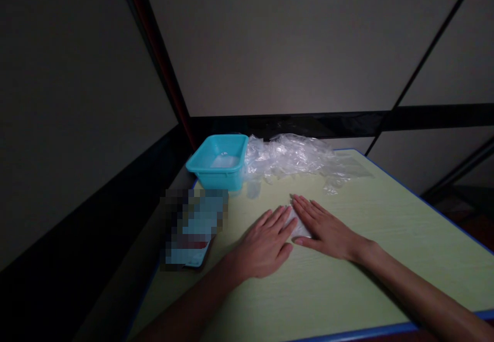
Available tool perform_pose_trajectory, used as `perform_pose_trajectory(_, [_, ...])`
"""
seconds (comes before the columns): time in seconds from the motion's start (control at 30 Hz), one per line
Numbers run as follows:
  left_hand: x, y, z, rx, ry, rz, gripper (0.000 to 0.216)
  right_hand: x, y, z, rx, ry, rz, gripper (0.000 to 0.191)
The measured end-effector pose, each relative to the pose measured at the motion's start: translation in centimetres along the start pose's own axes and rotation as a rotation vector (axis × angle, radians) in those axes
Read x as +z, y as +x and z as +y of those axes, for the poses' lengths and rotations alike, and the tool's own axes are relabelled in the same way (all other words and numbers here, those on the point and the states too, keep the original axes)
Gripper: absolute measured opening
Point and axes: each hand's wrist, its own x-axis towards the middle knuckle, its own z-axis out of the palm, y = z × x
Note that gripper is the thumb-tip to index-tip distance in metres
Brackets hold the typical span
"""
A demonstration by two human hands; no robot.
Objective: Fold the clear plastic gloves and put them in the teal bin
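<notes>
Both hands lie palm down on a small clear plastic bag [300,225] in the middle of the pale green table [370,290]. My left hand [268,241] rests flat, its fingertips over the bag's left side. From the right, my right hand [324,226] presses on the bag's other side with its fingers stretched out. Only the strip of plastic between the two hands shows; the rest is under the fingers.
Behind the hands lies a heap of clear plastic bags [297,154]. A turquoise basin [219,177] stands at the back left with something whitish inside. Nearer on the left edge is a blurred-out flat object [200,223]. Walls rise behind the table and on its left.
</notes>
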Motion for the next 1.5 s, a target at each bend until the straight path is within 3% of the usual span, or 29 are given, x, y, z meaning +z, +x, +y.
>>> perform_pose_trajectory(0.23, [0.1,0.0,0.1,-0.019,0.003,-0.004,0.054,-0.7,-0.4,1.1,-0.116,0.103,0.004,0.086])
perform_pose_trajectory(1.23, [-0.3,-0.1,0.1,0.0,-0.074,0.006,0.042,-0.8,-0.3,1.2,-0.108,0.021,-0.076,0.077])
perform_pose_trajectory(1.5, [-0.4,-0.1,0.1,-0.001,-0.088,0.009,0.042,-0.6,-0.5,1.1,-0.119,0.005,-0.019,0.076])
